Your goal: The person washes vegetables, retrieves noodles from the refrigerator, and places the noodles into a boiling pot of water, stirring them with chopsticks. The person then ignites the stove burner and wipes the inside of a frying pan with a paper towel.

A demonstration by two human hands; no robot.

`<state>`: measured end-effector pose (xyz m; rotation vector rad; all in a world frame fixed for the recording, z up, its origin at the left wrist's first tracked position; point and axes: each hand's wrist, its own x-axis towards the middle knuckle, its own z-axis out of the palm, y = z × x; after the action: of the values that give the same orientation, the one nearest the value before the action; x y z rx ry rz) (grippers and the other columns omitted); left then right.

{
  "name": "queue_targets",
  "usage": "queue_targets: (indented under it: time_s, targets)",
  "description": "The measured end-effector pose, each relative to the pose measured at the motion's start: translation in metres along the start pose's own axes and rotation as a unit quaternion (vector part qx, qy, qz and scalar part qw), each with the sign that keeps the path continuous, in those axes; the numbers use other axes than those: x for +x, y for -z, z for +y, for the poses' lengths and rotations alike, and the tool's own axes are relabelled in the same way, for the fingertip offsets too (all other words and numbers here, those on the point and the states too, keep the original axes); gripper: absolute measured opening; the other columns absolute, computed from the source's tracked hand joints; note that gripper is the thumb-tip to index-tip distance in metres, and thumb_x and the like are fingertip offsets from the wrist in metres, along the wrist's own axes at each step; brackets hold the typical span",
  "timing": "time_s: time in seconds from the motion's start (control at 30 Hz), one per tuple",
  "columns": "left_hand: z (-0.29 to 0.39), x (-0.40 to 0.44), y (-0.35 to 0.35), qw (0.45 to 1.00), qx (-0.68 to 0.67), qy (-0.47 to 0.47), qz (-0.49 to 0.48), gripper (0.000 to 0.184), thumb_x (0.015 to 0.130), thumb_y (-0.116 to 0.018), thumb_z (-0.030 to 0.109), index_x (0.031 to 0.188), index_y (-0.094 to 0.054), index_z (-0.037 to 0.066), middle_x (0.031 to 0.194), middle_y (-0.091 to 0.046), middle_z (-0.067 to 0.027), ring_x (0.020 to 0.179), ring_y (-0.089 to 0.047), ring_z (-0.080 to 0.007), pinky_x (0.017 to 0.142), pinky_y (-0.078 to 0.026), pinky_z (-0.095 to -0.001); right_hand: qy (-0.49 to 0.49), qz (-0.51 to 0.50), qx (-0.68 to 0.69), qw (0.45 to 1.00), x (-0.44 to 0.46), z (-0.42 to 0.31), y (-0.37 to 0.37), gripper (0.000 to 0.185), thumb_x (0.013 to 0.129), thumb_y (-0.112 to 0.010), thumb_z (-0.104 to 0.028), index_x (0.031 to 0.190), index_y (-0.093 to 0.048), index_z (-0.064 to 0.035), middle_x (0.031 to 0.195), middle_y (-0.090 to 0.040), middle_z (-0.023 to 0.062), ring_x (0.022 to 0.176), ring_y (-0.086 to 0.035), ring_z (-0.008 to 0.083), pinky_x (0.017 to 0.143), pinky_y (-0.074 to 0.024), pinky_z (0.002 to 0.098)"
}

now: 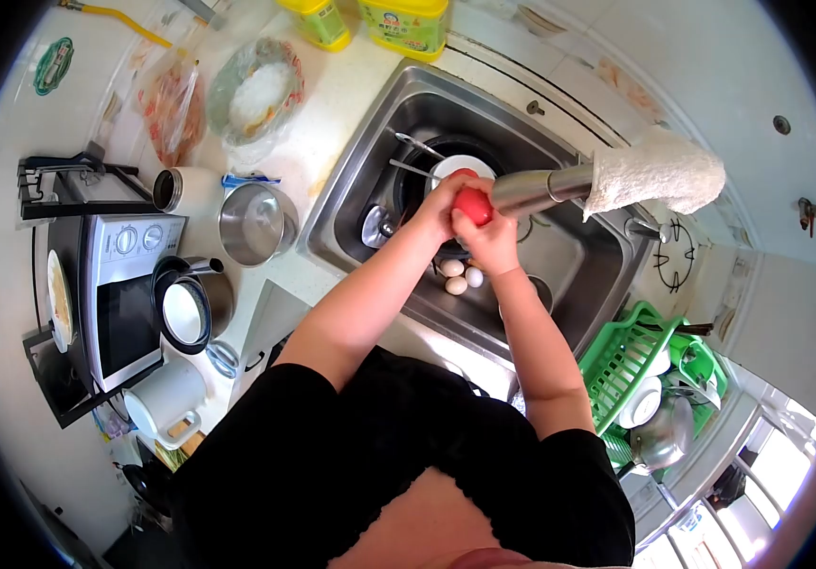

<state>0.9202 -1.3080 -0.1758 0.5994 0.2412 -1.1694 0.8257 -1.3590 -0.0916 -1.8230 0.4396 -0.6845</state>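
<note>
Over the sink (574, 275), both of my hands are closed round a smooth red, round tomato (473, 206). My left hand (437, 207) grips it from the left, and my right hand (491, 241) wraps it from below and the right. A second patch of red shows just above, partly hidden by my fingers. The metal faucet (529, 192) reaches close to the tomato from the right. Behind my hands, a white bowl (469, 165) sits in a dark pan with utensils leaning on it. Several eggs (455, 284) lie below my wrists.
A white cloth (650, 180) covers the faucet's end. At the right stands a green dish rack (616, 365) with bowls. On the left counter are a steel pot (254, 226), a bagged bowl (258, 90) and a microwave (128, 299). Yellow containers (406, 24) stand behind the sink.
</note>
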Motion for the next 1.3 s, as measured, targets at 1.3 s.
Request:
queue_targets:
  time_s: [1.3]
  targets:
    - [-0.011,-0.241,0.052,0.833,0.501,-0.189,0.140,0.069,0.052,-0.080,0.025,0.109,-0.049,0.002,0.100,-0.058,-0.0148,0.088,-0.058,-0.0267,0.076,-0.046,-0.0348,-0.189,-0.027,-0.079,0.978,-0.063,0.035,0.048,0.053,0.075,-0.062,-0.051,0.108,-0.057,-0.0102,0.100,-0.055,0.0072,0.077,-0.052,0.0212,0.054,-0.0431,0.0313]
